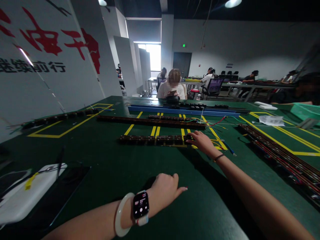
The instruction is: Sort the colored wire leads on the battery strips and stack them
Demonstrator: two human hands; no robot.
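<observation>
My right hand (pixel 203 141) reaches forward over the green table (pixel 112 160), its fingers resting on the right end of the nearest long dark rail of components (pixel 152 139). A dark bracelet is on that wrist. My left hand (pixel 166 190) lies low on the table near me, fingers curled under and the thumb pointing right, with nothing visible in it. That wrist carries a smartwatch (pixel 140 206) and a pale bangle (pixel 121 215). A bundle of coloured wires (pixel 221 145) lies just right of my right hand.
More long rails (pixel 150 121) and a blue bar (pixel 185 110) lie further back across yellow floor-style markings. Another wired rail (pixel 280 153) runs along the right. A white pad with a black tool (pixel 27 190) sits at the near left. Other people sit at desks behind.
</observation>
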